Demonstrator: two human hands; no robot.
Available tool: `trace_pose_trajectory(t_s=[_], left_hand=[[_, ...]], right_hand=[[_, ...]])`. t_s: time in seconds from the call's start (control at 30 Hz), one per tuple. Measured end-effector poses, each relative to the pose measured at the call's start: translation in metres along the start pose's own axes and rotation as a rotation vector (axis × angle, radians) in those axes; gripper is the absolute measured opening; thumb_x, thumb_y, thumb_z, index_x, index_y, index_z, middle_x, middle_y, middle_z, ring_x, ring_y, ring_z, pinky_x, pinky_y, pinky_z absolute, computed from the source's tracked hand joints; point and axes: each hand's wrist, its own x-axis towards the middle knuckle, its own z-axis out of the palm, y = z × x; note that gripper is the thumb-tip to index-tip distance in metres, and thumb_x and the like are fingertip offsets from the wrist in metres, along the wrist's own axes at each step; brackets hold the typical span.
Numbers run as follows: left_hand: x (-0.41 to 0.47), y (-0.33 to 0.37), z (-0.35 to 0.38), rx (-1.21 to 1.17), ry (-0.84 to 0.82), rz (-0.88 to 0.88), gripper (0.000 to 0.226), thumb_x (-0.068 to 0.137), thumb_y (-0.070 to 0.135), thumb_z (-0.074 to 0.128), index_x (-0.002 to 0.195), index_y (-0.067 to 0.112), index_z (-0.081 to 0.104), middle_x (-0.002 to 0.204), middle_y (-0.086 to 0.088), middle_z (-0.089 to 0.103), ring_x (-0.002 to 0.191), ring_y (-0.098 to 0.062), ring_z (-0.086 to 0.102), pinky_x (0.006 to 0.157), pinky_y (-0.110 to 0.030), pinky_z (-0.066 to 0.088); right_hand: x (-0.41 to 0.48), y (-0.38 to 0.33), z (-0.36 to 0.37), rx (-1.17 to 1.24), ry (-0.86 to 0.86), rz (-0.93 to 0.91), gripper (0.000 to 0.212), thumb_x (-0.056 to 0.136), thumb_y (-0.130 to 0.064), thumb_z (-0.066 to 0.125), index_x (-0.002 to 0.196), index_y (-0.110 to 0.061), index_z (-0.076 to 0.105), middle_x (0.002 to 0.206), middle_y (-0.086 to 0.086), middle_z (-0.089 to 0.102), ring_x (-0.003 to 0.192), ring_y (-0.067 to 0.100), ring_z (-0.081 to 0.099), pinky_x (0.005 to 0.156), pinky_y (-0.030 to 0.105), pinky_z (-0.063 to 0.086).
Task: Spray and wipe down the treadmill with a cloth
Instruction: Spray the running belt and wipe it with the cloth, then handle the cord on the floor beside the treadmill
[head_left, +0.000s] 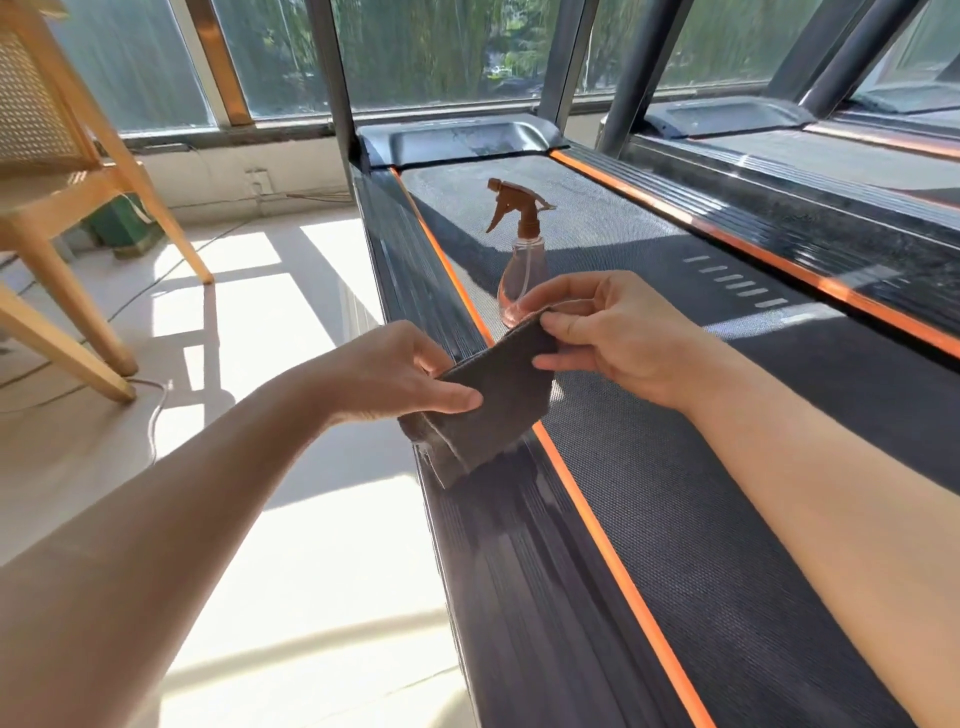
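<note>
A dark grey cloth hangs folded between both hands over the treadmill's left side rail. My left hand pinches its left edge, and my right hand grips its upper right corner. The cloth's lower end touches the rail. Just beyond the cloth, a clear spray bottle with an orange-brown trigger head stands upright on the treadmill belt. Orange stripes run along both sides of the belt.
A second treadmill lies parallel on the right. A wooden chair stands on the pale floor at left, with cables near its legs. Windows and dark uprights fill the far wall.
</note>
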Motion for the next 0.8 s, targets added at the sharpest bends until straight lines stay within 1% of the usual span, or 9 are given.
trace_pose_trajectory(t_s=[0.13,0.2,0.27,0.33,0.4,0.5,0.63,0.73,0.8], left_hand=[[0.003,-0.011,0.003,0.061,0.156,0.015,0.035,0.067,0.06,0.067,0.077,0.028,0.077,0.073,0.012,0.07,0.072,-0.003,0.067,0.066,-0.027,0.052],[0.006,-0.02,0.006,0.133,0.312,0.076,0.032,0.075,0.054,0.07,0.087,0.025,0.078,0.084,0.013,0.064,0.082,-0.004,0.062,0.077,-0.035,0.052],[0.006,-0.025,0.003,0.059,0.407,0.119,0.021,0.077,0.047,0.074,0.087,0.028,0.075,0.091,0.013,0.061,0.093,-0.006,0.06,0.086,-0.035,0.052],[0.005,-0.023,-0.001,-0.108,0.358,0.109,0.016,0.075,0.044,0.078,0.08,0.033,0.067,0.084,0.018,0.065,0.088,-0.001,0.063,0.083,-0.024,0.052],[0.004,-0.018,-0.004,-0.159,0.301,0.063,0.019,0.076,0.035,0.081,0.074,0.032,0.062,0.073,0.019,0.066,0.076,0.003,0.063,0.075,-0.016,0.05],[-0.002,-0.011,-0.009,-0.15,0.361,-0.041,0.027,0.076,0.028,0.082,0.079,0.032,0.055,0.075,0.013,0.067,0.073,-0.004,0.064,0.073,-0.025,0.051],[-0.022,-0.004,-0.028,-0.212,0.298,-0.182,0.035,0.077,0.028,0.08,0.108,0.034,0.065,0.074,0.01,0.069,0.07,-0.004,0.064,0.073,-0.025,0.05],[-0.038,0.003,-0.043,-0.111,0.239,-0.283,0.022,0.077,0.029,0.075,0.097,0.036,0.071,0.065,0.016,0.062,0.063,-0.002,0.057,0.064,-0.024,0.041],[-0.05,0.011,-0.052,-0.072,0.238,-0.378,0.026,0.075,0.033,0.074,0.098,0.04,0.063,0.073,0.016,0.055,0.071,-0.008,0.053,0.065,-0.025,0.038]], right_hand=[[0.01,0.0,0.009,0.036,0.121,0.015,0.021,0.096,0.005,0.054,0.096,-0.006,0.071,0.11,0.015,0.062,0.097,0.021,0.061,0.068,0.025,0.059],[0.016,0.001,0.016,0.016,0.165,0.027,0.019,0.097,0.003,0.055,0.101,-0.004,0.071,0.108,0.016,0.062,0.093,0.018,0.06,0.068,0.024,0.06],[0.022,0.0,0.025,-0.113,0.167,0.004,0.019,0.096,0.0,0.058,0.103,-0.008,0.073,0.108,0.017,0.068,0.092,0.014,0.062,0.07,0.022,0.059],[0.027,-0.003,0.036,-0.241,0.118,-0.037,0.02,0.094,-0.002,0.061,0.098,-0.016,0.075,0.102,0.011,0.073,0.089,0.011,0.065,0.07,0.019,0.057],[0.033,-0.011,0.048,-0.307,0.056,-0.047,0.023,0.093,0.001,0.062,0.095,-0.02,0.073,0.092,0.002,0.075,0.083,0.005,0.067,0.07,0.018,0.054],[0.038,-0.028,0.057,-0.326,-0.008,-0.037,0.027,0.092,0.005,0.062,0.095,-0.021,0.071,0.089,-0.006,0.075,0.083,-0.003,0.069,0.073,0.012,0.049],[0.038,-0.058,0.07,-0.344,-0.138,0.035,0.034,0.086,0.006,0.068,0.103,-0.024,0.068,0.092,-0.004,0.077,0.09,0.005,0.072,0.084,0.018,0.054],[0.038,-0.08,0.085,-0.506,-0.134,0.055,0.042,0.08,0.006,0.072,0.106,-0.027,0.068,0.094,-0.007,0.073,0.091,0.007,0.07,0.086,0.017,0.053],[0.036,-0.093,0.096,-0.599,-0.11,0.046,0.039,0.081,0.003,0.072,0.103,-0.028,0.069,0.091,-0.012,0.067,0.088,0.004,0.067,0.08,0.009,0.05]])
